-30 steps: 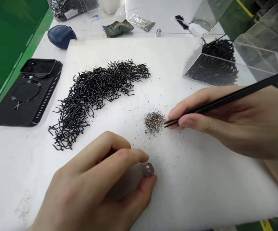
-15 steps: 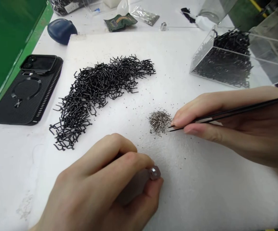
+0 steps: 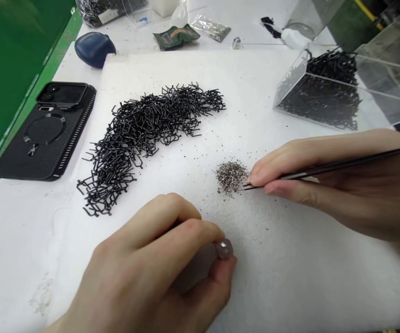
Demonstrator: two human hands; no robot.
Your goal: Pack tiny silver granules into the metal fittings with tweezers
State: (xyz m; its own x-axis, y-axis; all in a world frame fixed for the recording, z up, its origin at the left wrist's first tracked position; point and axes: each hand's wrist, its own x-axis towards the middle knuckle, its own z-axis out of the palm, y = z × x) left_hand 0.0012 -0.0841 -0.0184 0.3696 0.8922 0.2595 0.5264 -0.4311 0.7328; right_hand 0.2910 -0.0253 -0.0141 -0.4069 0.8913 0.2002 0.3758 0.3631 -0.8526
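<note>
My left hand (image 3: 158, 273) pinches a small grey metal block (image 3: 224, 249) between thumb and fingertips, low over the white foam pad (image 3: 290, 259). In my right hand (image 3: 338, 185) are thin black tweezers (image 3: 328, 169), their tips at the right edge of a small heap of tiny silvery parts (image 3: 230, 176). A long curved pile of black bent wire clips (image 3: 147, 134) lies on the pad to the upper left of both hands.
A black phone in a case (image 3: 47, 132) lies left of the pad. A clear plastic box with black clips (image 3: 328, 92) stands at the right. A dark blue case (image 3: 94, 49), a green packet (image 3: 175, 36) and small bags sit at the back.
The view has shifted slightly. My right hand has lowered the tweezers' handle, keeping the tips by the silvery heap. The left hand still holds the block in about the same place.
</note>
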